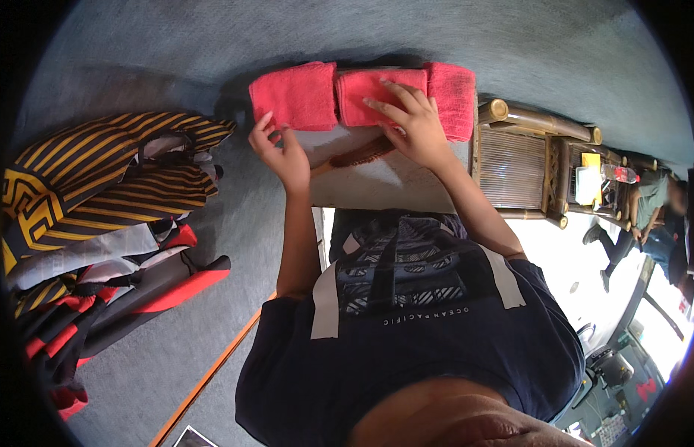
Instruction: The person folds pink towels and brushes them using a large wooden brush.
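Three folded red cloths lie side by side along the back of a small grey table top (392, 193). My left hand (280, 153), fingers parted and curled, is at the near left corner of the left cloth (296, 98). The fingertips of my right hand (414, 125) rest on the middle cloth (358, 92), with the fingers spread. Just right of that hand is the right cloth (459, 100). A brown brush-like object with a wooden handle (358, 156) lies on the table between my hands, partly hidden by the right one.
Striped black-and-yellow garments (118, 162) and red-and-black ones (173, 290) hang at left. A bamboo bench (548, 167) adjoins the table at right. Farther along are a plastic bottle (626, 174) and a seated person (649, 201). A grey wall (380, 28) stands behind the cloths.
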The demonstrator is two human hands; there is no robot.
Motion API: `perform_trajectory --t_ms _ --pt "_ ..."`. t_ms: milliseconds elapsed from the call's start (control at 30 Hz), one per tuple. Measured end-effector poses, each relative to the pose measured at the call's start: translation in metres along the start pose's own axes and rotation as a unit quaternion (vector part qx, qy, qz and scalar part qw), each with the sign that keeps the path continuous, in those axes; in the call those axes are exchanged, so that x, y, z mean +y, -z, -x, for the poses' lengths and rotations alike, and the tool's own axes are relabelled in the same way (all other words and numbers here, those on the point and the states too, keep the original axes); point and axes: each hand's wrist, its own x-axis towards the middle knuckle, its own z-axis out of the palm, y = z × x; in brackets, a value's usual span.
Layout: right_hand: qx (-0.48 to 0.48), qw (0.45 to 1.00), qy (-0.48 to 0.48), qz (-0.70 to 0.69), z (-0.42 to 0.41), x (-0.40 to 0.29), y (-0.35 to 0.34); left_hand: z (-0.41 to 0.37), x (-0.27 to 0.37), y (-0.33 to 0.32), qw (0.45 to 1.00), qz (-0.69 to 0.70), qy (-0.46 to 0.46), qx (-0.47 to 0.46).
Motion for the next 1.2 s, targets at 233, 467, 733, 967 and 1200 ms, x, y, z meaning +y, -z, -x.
perform_trajectory --t_ms 233,467,733,967,1200 --pt "-0.068 0.997 -0.036 0.024 -0.005 0.009 -0.019 -0.002 -0.042 0.008 0.859 0.337 0.385 -0.009" --pt "-0.014 0.994 -0.015 -0.108 -0.007 0.001 0.009 -0.004 -0.046 0.002 0.779 0.394 0.473 -0.116" --pt "0.049 0.980 -0.062 -0.182 0.008 -0.013 0.042 -0.006 -0.027 -0.016 0.785 0.384 0.479 -0.081" --pt "0.031 0.972 -0.094 -0.213 0.021 -0.016 0.060 -0.010 -0.039 -0.027 0.778 0.402 0.483 -0.025" --pt "0.014 0.974 -0.106 -0.200 0.032 -0.011 0.061 -0.018 -0.031 -0.032 0.735 0.493 0.466 -0.012"
